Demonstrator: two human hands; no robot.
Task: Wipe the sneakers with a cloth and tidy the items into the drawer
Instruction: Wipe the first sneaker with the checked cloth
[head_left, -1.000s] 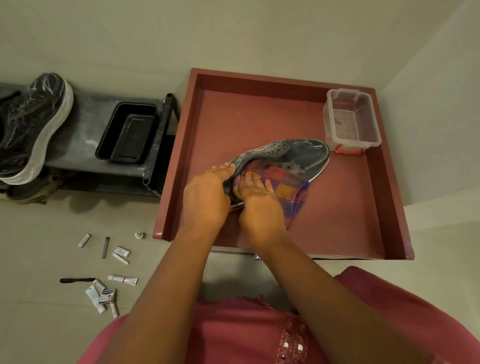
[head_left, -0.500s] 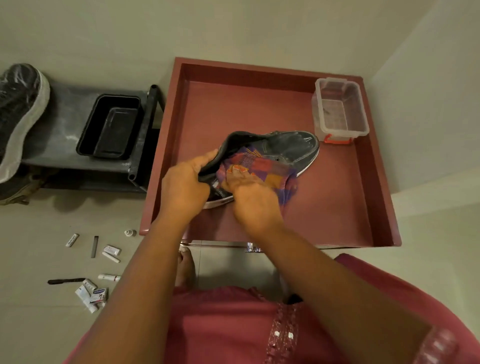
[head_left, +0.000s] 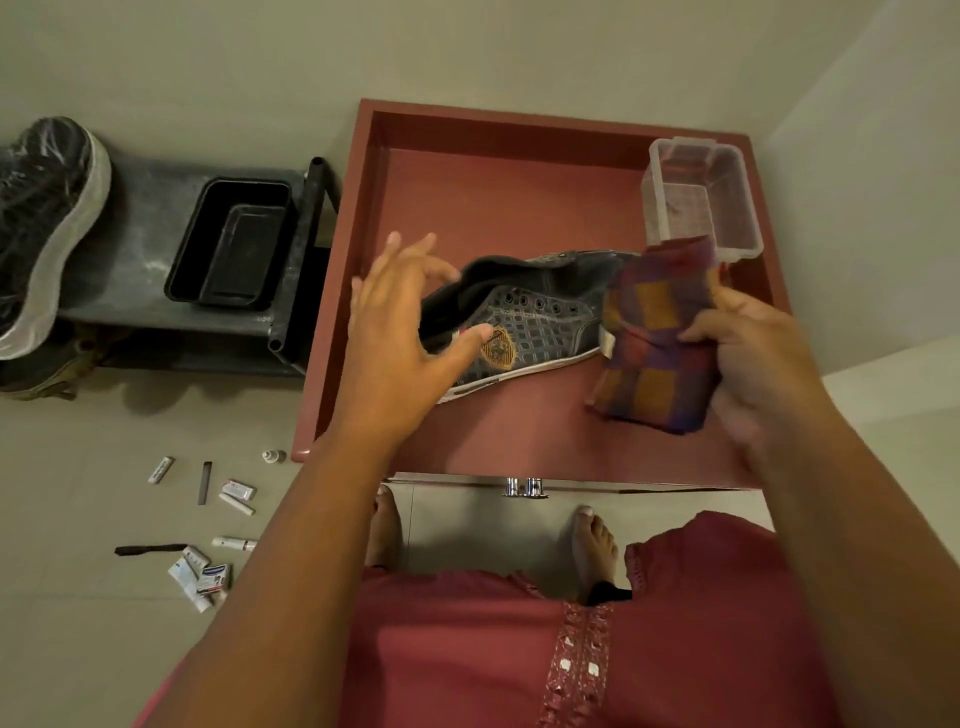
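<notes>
A grey checked sneaker (head_left: 540, 322) with a gold badge lies on its side in the open red drawer (head_left: 498, 197). My left hand (head_left: 400, 343) hovers over its heel with fingers spread, holding nothing. To the right, my right hand (head_left: 753, 353) grips a folded purple-and-orange checked cloth (head_left: 654, 332), lifted off the shoe and covering its toe. A second black sneaker (head_left: 47, 223) with a white sole rests on the dark rack at far left.
A clear plastic box (head_left: 701, 192) sits in the drawer's back right corner. A black tray (head_left: 234, 244) lies on the rack (head_left: 140, 244). Several small tubes and packets (head_left: 208, 525) are scattered on the floor at left. My bare feet stand below the drawer front.
My left hand has let go of the sneaker's heel and opened. My right hand has pulled the cloth off the shoe and away to the right.
</notes>
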